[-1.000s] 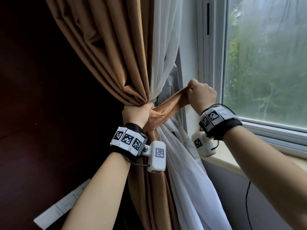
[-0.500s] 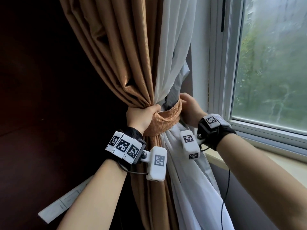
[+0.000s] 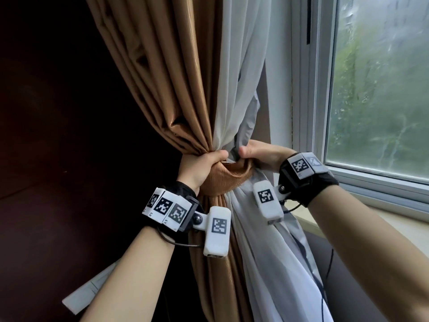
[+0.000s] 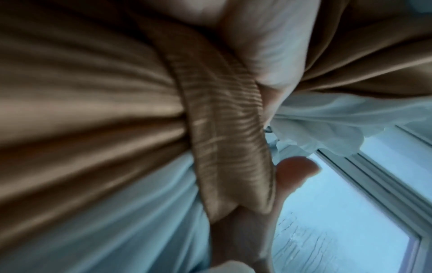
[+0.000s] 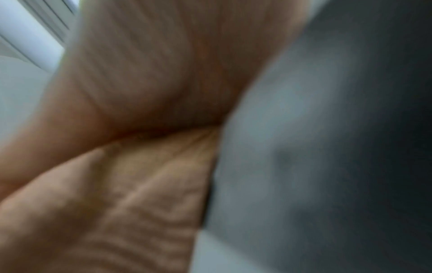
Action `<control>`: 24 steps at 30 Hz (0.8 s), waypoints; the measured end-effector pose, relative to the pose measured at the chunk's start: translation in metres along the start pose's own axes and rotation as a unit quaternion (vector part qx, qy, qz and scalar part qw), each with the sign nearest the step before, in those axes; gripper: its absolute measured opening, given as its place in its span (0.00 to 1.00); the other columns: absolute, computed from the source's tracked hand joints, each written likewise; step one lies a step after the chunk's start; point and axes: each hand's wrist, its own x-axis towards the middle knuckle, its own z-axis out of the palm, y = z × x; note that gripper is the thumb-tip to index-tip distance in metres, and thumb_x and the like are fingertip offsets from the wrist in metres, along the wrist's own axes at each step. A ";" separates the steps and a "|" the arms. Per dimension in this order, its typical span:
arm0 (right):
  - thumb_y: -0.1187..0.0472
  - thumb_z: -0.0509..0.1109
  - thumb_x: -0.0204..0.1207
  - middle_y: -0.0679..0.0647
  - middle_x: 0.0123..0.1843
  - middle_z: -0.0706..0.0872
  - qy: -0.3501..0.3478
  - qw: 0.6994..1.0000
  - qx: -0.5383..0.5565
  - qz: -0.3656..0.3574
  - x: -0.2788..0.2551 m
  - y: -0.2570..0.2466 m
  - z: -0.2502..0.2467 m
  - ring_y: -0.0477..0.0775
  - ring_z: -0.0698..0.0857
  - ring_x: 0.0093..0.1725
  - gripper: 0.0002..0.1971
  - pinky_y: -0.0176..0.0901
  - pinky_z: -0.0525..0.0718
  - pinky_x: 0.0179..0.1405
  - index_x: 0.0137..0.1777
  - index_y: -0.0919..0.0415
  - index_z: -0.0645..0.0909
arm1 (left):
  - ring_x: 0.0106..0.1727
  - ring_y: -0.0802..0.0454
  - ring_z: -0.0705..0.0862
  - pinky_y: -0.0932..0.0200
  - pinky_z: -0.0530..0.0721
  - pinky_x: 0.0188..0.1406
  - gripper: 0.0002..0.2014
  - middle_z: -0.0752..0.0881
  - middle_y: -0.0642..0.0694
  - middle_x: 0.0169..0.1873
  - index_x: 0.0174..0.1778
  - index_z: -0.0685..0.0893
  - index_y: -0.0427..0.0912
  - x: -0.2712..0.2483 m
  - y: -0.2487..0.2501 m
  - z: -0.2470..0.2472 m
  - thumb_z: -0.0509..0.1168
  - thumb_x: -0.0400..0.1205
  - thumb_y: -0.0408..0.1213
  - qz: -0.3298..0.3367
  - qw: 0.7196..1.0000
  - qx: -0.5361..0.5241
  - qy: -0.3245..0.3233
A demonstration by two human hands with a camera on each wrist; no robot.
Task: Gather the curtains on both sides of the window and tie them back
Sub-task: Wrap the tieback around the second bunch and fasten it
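The brown curtain (image 3: 162,77) and the white sheer (image 3: 241,66) are bunched together at mid height. A ribbed brown tieback (image 3: 222,180) wraps across the front of the bunch. My left hand (image 3: 206,161) grips the gathered curtains on the left side, with one end of the tieback under it. My right hand (image 3: 253,153) holds the other end against the right side of the bunch, thumb in front, fingers hidden behind the cloth. The left wrist view shows the tieback (image 4: 224,129) lying tight over the brown folds (image 4: 81,110) and the sheer (image 4: 140,212). The right wrist view is blurred.
The window (image 3: 383,89) and its sill (image 3: 406,224) are to the right. A dark wooden wall (image 3: 58,135) stands on the left. A white strip-like object (image 3: 88,291) sits low at the left. A black cable (image 3: 325,275) hangs under my right arm.
My right hand has carried the tieback end from stretched out to the right in round the bunch, ending close beside my left hand. My left hand has kept its grip.
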 end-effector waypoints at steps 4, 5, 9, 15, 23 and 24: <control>0.25 0.79 0.35 0.85 0.49 0.79 0.035 0.995 -0.088 0.019 0.006 -0.002 0.012 0.84 0.79 0.47 0.68 0.56 0.78 0.49 0.54 0.91 0.71 | 0.50 0.48 0.88 0.58 0.84 0.56 0.20 0.90 0.42 0.48 0.51 0.88 0.34 -0.001 0.001 -0.001 0.74 0.64 0.38 -0.043 0.995 -0.035 -0.087; 0.27 0.80 0.37 0.85 0.50 0.81 0.037 0.994 -0.098 0.012 0.006 -0.003 0.014 0.83 0.81 0.52 0.64 0.61 0.82 0.53 0.54 0.89 0.73 | 0.47 0.49 0.88 0.58 0.84 0.54 0.15 0.89 0.43 0.45 0.48 0.88 0.36 -0.001 0.002 -0.001 0.73 0.68 0.38 -0.065 0.990 -0.040 -0.116; 0.45 0.80 0.43 0.46 0.19 0.82 0.037 0.998 -0.055 -0.016 -0.006 -0.016 0.028 0.38 0.80 0.21 0.22 0.24 0.75 0.22 0.27 0.61 0.80 | 0.32 0.53 0.86 0.60 0.86 0.41 0.08 0.89 0.46 0.32 0.38 0.87 0.41 0.000 0.005 0.003 0.65 0.80 0.37 -0.125 0.973 -0.065 -0.185; 0.59 0.77 0.52 0.41 0.37 0.90 0.080 0.996 0.002 -0.051 -0.011 -0.015 0.039 0.35 0.87 0.43 0.22 0.26 0.81 0.44 0.50 0.56 0.81 | 0.44 0.45 0.86 0.52 0.85 0.54 0.10 0.88 0.39 0.41 0.50 0.85 0.38 -0.001 0.011 0.006 0.65 0.79 0.39 -0.152 0.963 -0.065 -0.212; 0.73 0.72 0.63 0.52 0.33 0.85 0.289 0.956 -0.050 0.004 -0.011 -0.010 0.037 0.44 0.83 0.33 0.08 0.33 0.83 0.35 0.39 0.62 0.85 | 0.42 0.51 0.87 0.56 0.87 0.51 0.05 0.89 0.45 0.42 0.48 0.84 0.42 0.002 0.014 0.022 0.66 0.79 0.38 -0.115 0.966 -0.038 -0.229; 0.73 0.72 0.63 0.51 0.33 0.85 0.303 0.952 -0.049 0.002 -0.012 -0.008 0.036 0.44 0.83 0.34 0.08 0.34 0.83 0.36 0.37 0.59 0.85 | 0.37 0.54 0.88 0.59 0.88 0.45 0.03 0.90 0.48 0.37 0.46 0.85 0.42 0.002 0.014 0.023 0.66 0.79 0.36 -0.108 0.964 -0.037 -0.241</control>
